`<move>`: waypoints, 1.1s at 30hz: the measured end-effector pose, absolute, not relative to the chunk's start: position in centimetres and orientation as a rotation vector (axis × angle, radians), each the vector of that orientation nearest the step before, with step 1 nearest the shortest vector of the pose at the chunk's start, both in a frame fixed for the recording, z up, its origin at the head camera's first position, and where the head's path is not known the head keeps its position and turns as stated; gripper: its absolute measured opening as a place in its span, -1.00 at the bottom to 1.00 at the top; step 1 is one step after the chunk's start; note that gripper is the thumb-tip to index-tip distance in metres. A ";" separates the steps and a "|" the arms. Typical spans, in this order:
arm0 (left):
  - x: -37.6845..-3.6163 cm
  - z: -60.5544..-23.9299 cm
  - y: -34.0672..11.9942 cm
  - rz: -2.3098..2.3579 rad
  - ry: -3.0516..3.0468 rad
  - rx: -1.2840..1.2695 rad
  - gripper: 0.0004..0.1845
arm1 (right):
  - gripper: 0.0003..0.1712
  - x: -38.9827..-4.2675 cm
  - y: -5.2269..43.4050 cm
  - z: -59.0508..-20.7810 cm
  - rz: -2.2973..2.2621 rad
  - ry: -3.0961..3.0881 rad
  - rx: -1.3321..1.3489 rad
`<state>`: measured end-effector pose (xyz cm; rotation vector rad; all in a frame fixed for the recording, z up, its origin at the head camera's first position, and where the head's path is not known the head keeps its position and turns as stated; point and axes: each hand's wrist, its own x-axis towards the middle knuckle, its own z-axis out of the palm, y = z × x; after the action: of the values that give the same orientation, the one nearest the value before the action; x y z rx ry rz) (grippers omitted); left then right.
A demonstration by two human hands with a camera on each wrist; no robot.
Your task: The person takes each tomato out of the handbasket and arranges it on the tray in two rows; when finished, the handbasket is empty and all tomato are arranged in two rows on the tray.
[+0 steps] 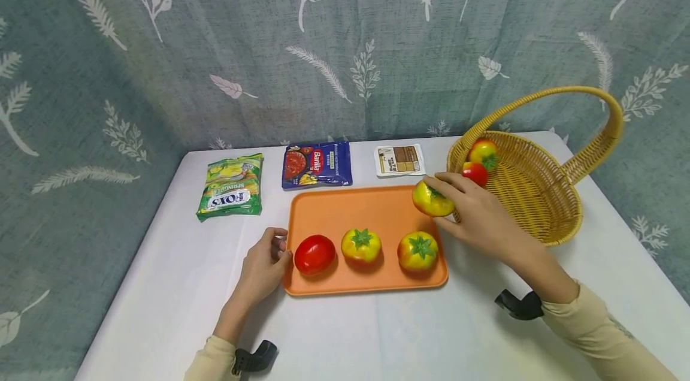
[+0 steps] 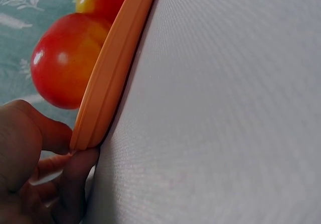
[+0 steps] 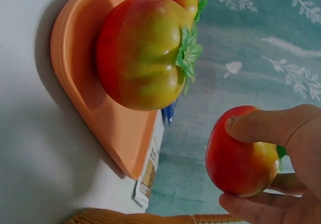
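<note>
Head: right hand (image 1: 477, 213) fingers curled round yellow-green tomato (image 1: 431, 199), held over orange tray (image 1: 366, 207) far-right corner, beside basket (image 1: 544, 201).
L wrist: left hand (image 2: 35, 169) fingers pinch tray rim (image 2: 108, 83); red tomato (image 2: 62, 58) just inside.
R wrist: fingers (image 3: 266, 126) grip tomato (image 3: 241, 153).

The head view looks forward and down over the whole table (image 1: 377, 333). The left wrist view sits low and close at the orange tray (image 2: 108, 68) edge. The right wrist view looks close along the tray's other end (image 3: 75, 63). All three share the tray (image 1: 372, 207).
</note>
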<state>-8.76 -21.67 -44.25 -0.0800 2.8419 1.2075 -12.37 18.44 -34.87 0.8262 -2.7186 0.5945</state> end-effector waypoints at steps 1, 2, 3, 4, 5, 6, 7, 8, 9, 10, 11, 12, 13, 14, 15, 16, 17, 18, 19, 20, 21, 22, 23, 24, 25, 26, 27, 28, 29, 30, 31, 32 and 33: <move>-8.7 -44.3 -21.7 1.209 2.840 -0.085 -0.56 | -0.19 -12.4 18.3 -34.9 0.601 -2.720 0.830; -8.8 -44.3 -21.7 1.209 2.837 -0.090 -0.56 | -0.20 -12.5 18.2 -35.0 0.608 -2.723 0.832; -8.8 -44.4 -21.7 1.209 2.833 -0.093 -0.56 | -0.20 -12.6 18.1 -35.1 0.609 -2.728 0.833; -8.8 -44.4 -21.7 1.209 2.830 -0.094 -0.55 | -0.21 -12.7 18.0 -35.2 0.610 -2.733 0.832; -8.8 -44.4 -21.7 1.210 2.828 -0.093 -0.55 | -0.21 -12.7 17.9 -35.3 0.610 -2.739 0.831; -8.8 -44.4 -21.7 1.209 2.826 -0.094 -0.55 | -0.21 -12.8 17.7 -35.3 0.608 -2.743 0.832; -8.8 -44.4 -21.7 1.207 2.823 -0.095 -0.54 | -0.21 -12.9 17.6 -35.4 0.604 -2.749 0.832; -8.8 -44.4 -21.7 1.207 2.823 -0.094 -0.55 | -0.21 -13.0 17.5 -35.5 0.603 -2.753 0.832; -8.8 -44.4 -21.7 1.206 2.824 -0.094 -0.55 | -0.21 -13.2 17.3 -35.6 0.599 -2.758 0.833; -8.8 -44.3 -21.8 1.205 2.821 -0.096 -0.55 | -0.21 -13.3 17.2 -35.7 0.600 -2.762 0.834; -8.8 -44.3 -21.7 1.206 2.819 -0.101 -0.55 | -0.22 -13.4 17.0 -35.7 0.598 -2.766 0.837; -8.7 -44.2 -21.8 1.207 2.814 -0.106 -0.55 | -0.22 -13.5 16.9 -35.7 0.593 -2.770 0.838; -8.7 -44.2 -21.7 1.211 2.811 -0.108 -0.55 | -0.22 -13.6 16.7 -35.8 0.591 -2.780 0.836; -8.7 -44.2 -21.7 1.213 2.809 -0.109 -0.55 | -0.22 -13.7 16.6 -35.9 0.589 -2.788 0.834; -8.7 -44.2 -21.7 1.215 2.807 -0.114 -0.54 | -0.22 -13.7 16.5 -35.9 0.584 -2.796 0.833; -8.7 -44.2 -21.7 1.216 2.805 -0.118 -0.54 | -0.22 -13.8 16.4 -35.9 0.584 -2.800 0.835; -8.7 -44.2 -21.7 1.220 2.805 -0.120 -0.54 | -0.23 -13.8 16.3 -36.0 0.584 -2.802 0.836; -8.7 -44.1 -21.7 1.219 2.806 -0.122 -0.54 | -0.23 -13.9 16.2 -36.1 0.585 -2.804 0.836; -8.7 -44.2 -21.7 1.217 2.808 -0.126 -0.54 | -0.23 -14.0 16.1 -36.1 0.589 -2.803 0.838; -8.7 -44.2 -21.7 1.216 2.811 -0.129 -0.54 | -0.23 -14.0 16.0 -36.2 0.593 -2.799 0.842; -8.6 -44.2 -21.7 1.217 2.811 -0.133 -0.54 | -0.23 -14.1 15.9 -36.2 0.598 -2.794 0.848; -8.6 -44.2 -21.7 1.216 2.810 -0.134 -0.54 | -0.23 -14.2 15.7 -36.3 0.604 -2.790 0.852; -8.6 -44.2 -21.7 1.216 2.810 -0.134 -0.54 | -0.23 -14.3 15.6 -36.4 0.609 -2.786 0.856; -8.5 -44.2 -21.7 1.216 2.809 -0.134 -0.54 | -0.23 -14.5 15.5 -36.5 0.613 -2.783 0.863; -8.5 -44.2 -21.7 1.217 2.806 -0.134 -0.54 | -0.23 -14.6 15.3 -36.6 0.614 -2.782 0.871; -8.5 -44.2 -21.7 1.219 2.805 -0.131 -0.54 | -0.23 -14.7 15.2 -36.7 0.615 -2.784 0.877; -8.5 -44.2 -21.7 1.219 2.802 -0.128 -0.54 | -0.23 -14.8 15.1 -36.8 0.616 -2.789 0.882; -8.5 -44.1 -21.8 1.217 2.803 -0.124 -0.54 | -0.23 -14.9 15.0 -36.9 0.619 -2.794 0.888; -8.5 -44.1 -21.8 1.218 2.806 -0.119 -0.54 | -0.24 -15.0 15.0 -37.1 0.617 -2.799 0.891; -8.5 -44.1 -21.8 1.218 2.809 -0.114 -0.54 | -0.24 -15.1 14.9 -37.2 0.615 -2.806 0.892; -8.5 -44.2 -21.8 1.218 2.816 -0.107 -0.55 | -0.24 -15.2 14.9 -37.2 0.611 -2.813 0.891; -8.6 -44.2 -21.8 1.218 2.821 -0.099 -0.55 | -0.24 -15.3 14.8 -37.3 0.610 -2.820 0.891; -8.6 -44.2 -21.8 1.217 2.826 -0.093 -0.55 | -0.24 -15.4 14.8 -37.4 0.607 -2.828 0.890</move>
<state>-8.59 -21.79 -44.19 -0.0926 2.8259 1.2172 -15.38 14.77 -37.39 0.8903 -2.8285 0.6071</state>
